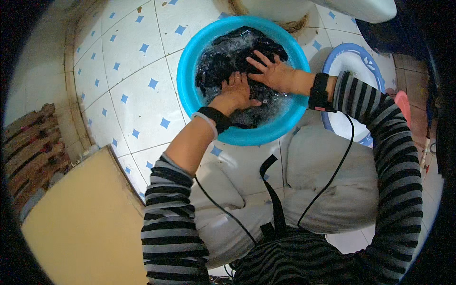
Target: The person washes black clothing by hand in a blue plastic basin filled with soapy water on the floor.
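A round turquoise basin (pixel 186 66) stands on the tiled floor in front of my knees. Dark wet cloth (pixel 223 53), black or nearly so, lies in it amid sudsy water. My left hand (pixel 236 91) rests on the cloth near the basin's middle, fingers stretched out and thumb pointing right. Just to its right, my right hand (pixel 275 72) lies flat on the same cloth with its fingers spread. Neither hand grips anything that I can see. The cloth's exact kind cannot be made out. Each wrist wears a black band.
A white and blue basin (pixel 351 50) stands at the right, partly behind my right arm. A yellowish panel (pixel 90 223) is at the lower left, near a brown striped mat (pixel 35 152). A white fixture (pixel 368 8) juts in at the top right. Black cables hang across my lap.
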